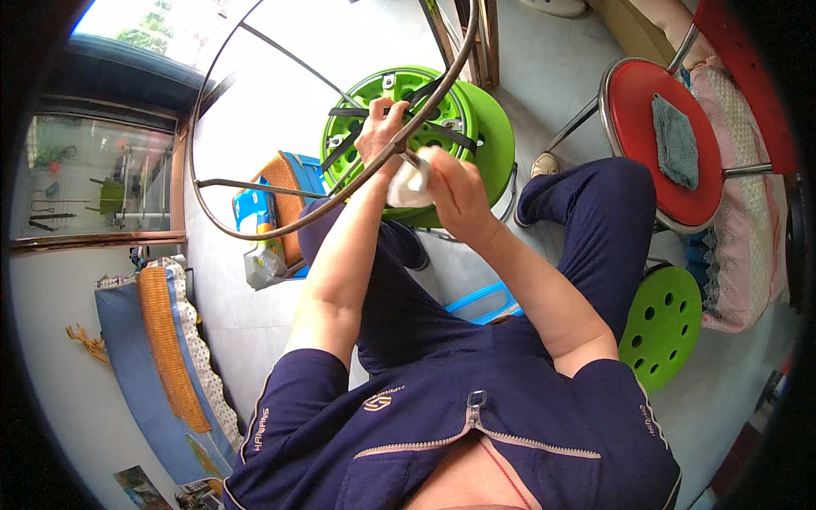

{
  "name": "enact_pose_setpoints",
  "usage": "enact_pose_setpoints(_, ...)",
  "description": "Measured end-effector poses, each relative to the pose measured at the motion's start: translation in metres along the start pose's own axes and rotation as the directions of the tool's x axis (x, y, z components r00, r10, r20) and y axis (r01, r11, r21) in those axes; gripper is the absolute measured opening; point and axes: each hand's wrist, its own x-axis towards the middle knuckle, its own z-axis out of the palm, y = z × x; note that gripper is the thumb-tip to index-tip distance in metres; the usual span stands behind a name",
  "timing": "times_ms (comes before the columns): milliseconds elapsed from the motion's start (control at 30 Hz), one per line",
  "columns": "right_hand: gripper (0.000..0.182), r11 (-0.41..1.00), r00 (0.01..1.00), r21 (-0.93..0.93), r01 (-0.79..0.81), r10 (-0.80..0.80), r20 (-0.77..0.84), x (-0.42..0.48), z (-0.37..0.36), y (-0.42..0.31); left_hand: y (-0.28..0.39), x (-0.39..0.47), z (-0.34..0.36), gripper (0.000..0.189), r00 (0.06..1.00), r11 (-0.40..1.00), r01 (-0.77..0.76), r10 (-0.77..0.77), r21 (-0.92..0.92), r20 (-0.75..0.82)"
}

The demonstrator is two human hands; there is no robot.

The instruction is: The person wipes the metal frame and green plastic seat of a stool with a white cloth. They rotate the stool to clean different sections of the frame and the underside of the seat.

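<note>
A green plastic stool seat (468, 102) lies underside up before me, with black bars and metal brackets on it. Above it stands a brown metal ring (299, 220) joined to thin metal legs (287, 51). My right hand (456, 191) pinches a white wipe (408, 182) around one metal leg, close below the ring. My left hand (381, 131) reaches under the ring to the black bars at the seat's middle, its fingers bent. What lies between the left fingers is hidden. Another green round seat (500, 131) sits beneath the upturned one.
A blue wipes pack (255, 207) rests against a woven-seat blue chair (290, 197) at left. To the right stands a red chair (628, 121) with a grey-green cloth (676, 140) on it. A green stool with holes (663, 325) is beside my leg. A person's shoe (554, 6) shows at the top.
</note>
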Motion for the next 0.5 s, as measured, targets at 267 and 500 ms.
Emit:
enact_pose_setpoints(267,0.013,0.863,0.993,-0.491,0.115,-0.108,0.044,-0.058,-0.018,0.073,0.006,0.001,0.009,0.034,0.999,0.999,0.019,-0.017,0.045,-0.041)
enact_pose_setpoints(500,0.015,0.913,0.998,-0.404,0.053,-0.056,0.004,-0.049,-0.012,0.062,-0.021,0.005,0.026,0.035,0.956,0.980,-0.198,0.201,0.037,-0.213)
